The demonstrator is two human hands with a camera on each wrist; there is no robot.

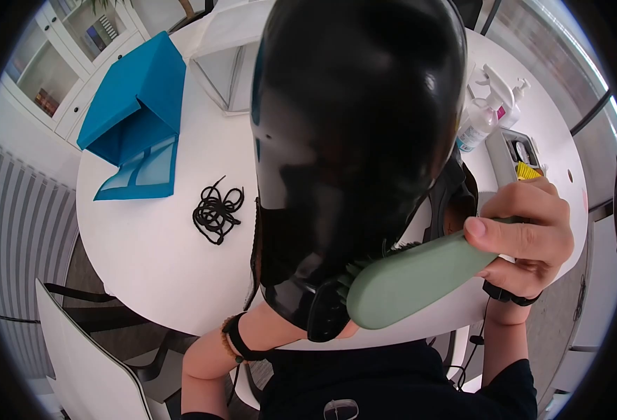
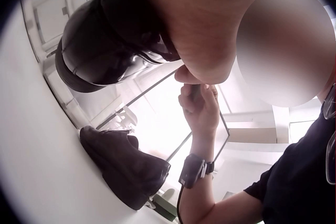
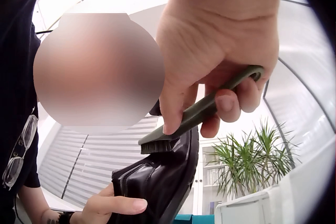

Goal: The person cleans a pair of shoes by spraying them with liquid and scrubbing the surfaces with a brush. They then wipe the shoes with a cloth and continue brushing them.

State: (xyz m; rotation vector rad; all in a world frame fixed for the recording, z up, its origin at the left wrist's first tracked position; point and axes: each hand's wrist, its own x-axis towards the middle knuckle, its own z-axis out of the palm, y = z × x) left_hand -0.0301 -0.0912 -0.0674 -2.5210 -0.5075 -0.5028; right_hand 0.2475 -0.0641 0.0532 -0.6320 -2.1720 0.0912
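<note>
A glossy black leather shoe (image 1: pixel 350 140) fills the middle of the head view, held up close to the camera. My left hand (image 3: pixel 113 205) grips it near its opening, thumb on the outside; in the head view the shoe hides most of that hand. My right hand (image 1: pixel 532 231) holds a green shoe brush (image 1: pixel 420 287) by its handle. The brush's dark bristles (image 3: pixel 156 147) rest against the shoe's upper in the right wrist view. A second dark shoe (image 2: pixel 126 166) stands on the white table behind the held one.
A tangle of black shoelaces (image 1: pixel 217 213) lies on the white table (image 1: pixel 154 266), left of the shoe. Behind it are an opened teal box (image 1: pixel 133 105) and a clear-sided case (image 1: pixel 228 63). Spray bottles (image 1: pixel 480 126) and a small grey box (image 1: pixel 501 157) stand at the right. A chair (image 1: pixel 88 350) is at the lower left.
</note>
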